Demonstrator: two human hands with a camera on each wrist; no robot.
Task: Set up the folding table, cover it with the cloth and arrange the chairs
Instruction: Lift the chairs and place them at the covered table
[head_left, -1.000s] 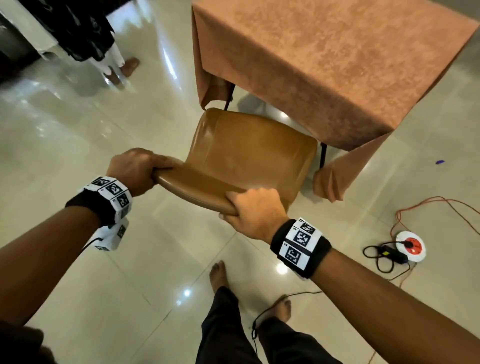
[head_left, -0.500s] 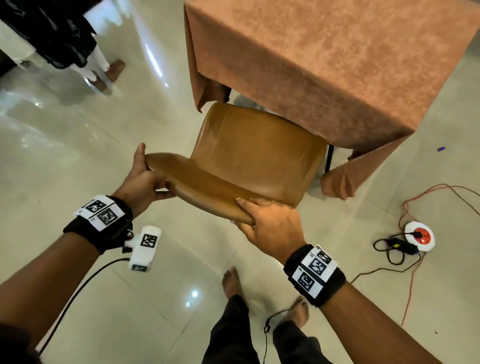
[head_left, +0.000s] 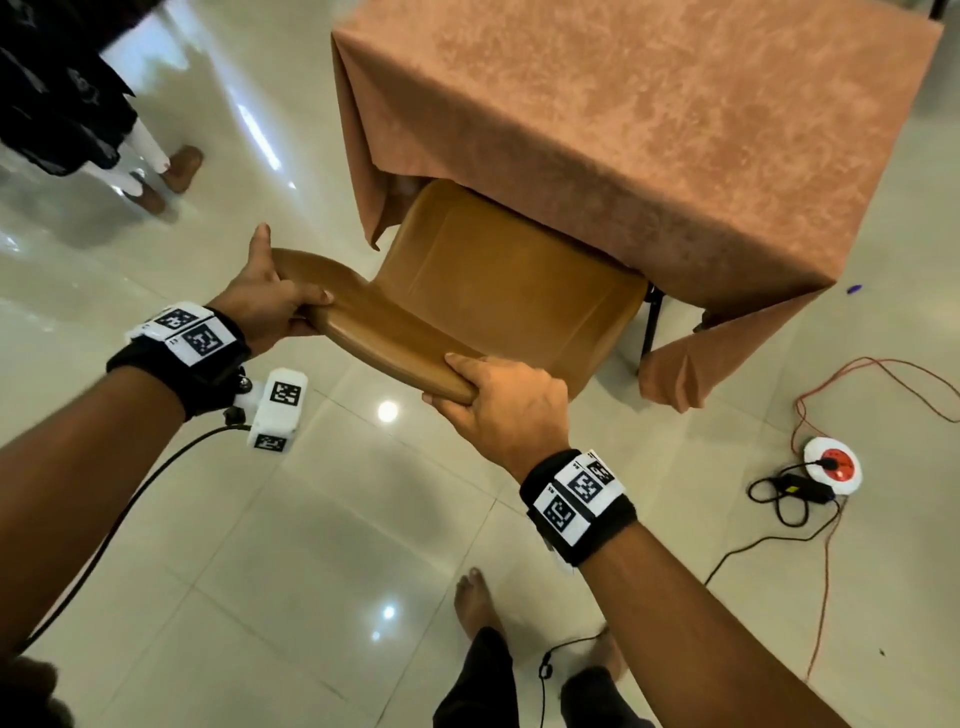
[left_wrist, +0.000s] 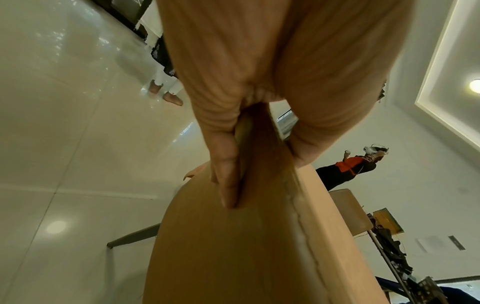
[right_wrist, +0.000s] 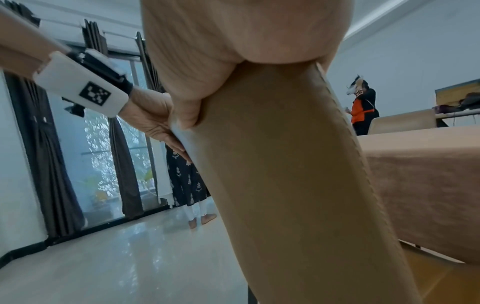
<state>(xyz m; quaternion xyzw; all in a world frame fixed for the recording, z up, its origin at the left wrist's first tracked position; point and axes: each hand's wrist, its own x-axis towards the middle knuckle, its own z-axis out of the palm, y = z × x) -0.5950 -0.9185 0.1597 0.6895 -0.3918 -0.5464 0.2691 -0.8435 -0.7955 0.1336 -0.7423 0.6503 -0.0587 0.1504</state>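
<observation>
The folding table stands upright under an orange-brown cloth (head_left: 649, 156) that hangs over its edges. A tan padded chair (head_left: 509, 291) faces it, the seat's front tucked beneath the cloth's hem. My left hand (head_left: 291, 306) grips the left end of the backrest's top edge, thumb on the front face; the left wrist view shows the same hand (left_wrist: 233, 164) pinching the backrest (left_wrist: 246, 246). My right hand (head_left: 467, 384) holds the right end of that edge, fingers curled over it. In the right wrist view the chair back (right_wrist: 298, 185) fills the middle and the cloth (right_wrist: 428, 185) lies to the right.
A white and red power reel (head_left: 831, 462) with an orange cable and a black adapter lies on the tiles at the right. Another person's feet (head_left: 176, 171) are at the far left. My bare feet (head_left: 478, 608) stand behind the chair. A second chair (right_wrist: 402, 121) sits beyond the table.
The chair has slid forward, its seat now partly under the cloth. My left hand shifted from wrapping the backrest corner to gripping its end, thumb on front.
</observation>
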